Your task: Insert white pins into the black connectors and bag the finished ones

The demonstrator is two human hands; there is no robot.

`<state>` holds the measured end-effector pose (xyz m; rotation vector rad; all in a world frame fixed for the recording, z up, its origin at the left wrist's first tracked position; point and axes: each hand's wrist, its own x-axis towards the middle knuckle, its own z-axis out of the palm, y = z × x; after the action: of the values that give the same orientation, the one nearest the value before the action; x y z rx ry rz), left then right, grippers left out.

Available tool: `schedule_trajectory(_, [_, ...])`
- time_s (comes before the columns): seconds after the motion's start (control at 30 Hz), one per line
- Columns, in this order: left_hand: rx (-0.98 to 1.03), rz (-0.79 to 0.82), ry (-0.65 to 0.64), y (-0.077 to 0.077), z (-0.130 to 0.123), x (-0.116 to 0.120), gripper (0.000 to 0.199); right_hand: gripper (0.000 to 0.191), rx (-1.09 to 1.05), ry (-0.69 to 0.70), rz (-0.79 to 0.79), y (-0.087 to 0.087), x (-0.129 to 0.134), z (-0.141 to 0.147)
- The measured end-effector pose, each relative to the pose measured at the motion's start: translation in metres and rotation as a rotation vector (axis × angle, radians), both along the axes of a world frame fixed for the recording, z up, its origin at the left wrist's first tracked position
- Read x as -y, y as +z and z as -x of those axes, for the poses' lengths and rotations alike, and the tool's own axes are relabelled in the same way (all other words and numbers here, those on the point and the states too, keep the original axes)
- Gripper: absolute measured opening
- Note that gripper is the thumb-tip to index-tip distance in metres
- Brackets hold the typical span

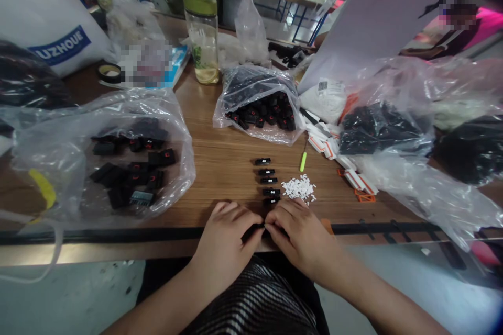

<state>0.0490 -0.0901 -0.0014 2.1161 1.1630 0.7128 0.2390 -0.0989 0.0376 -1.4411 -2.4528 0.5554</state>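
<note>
My left hand (231,233) and my right hand (296,233) meet at the table's front edge, thumbs and fingers pinched together. Between them is a small black part (257,226), mostly hidden by the fingers; its exact kind I cannot make out. Just beyond the hands, several small black plastic pieces (270,181) with white dots lie in a column. Right of that column is a loose pile of tiny white pieces (299,188), close to my right fingers. A thin tool with a yellow-green handle (303,161) lies behind the pile.
Clear bags of black parts stand at left (137,167) and centre back (259,104). A green-lidded bottle (202,36) and a black tape roll (110,73) are behind. White-and-orange pieces (326,144) and more plastic bags (385,125) crowd the right. Another person (451,36) sits far right.
</note>
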Motion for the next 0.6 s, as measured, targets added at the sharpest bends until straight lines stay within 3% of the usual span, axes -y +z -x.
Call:
schedule_trajectory(0.3, [-0.03, -0.007, -0.003, -0.002, 0.001, 0.0, 0.008, 0.015, 0.283, 0.099, -0.163, 0.002, 0.0, 0.01])
schedule_trajectory(0.6, [0.026, -0.029, 0.027, -0.001, 0.0, 0.0, 0.009, 0.019, 0.011, 0.058, -0.252, 0.0, 0.012, -0.002])
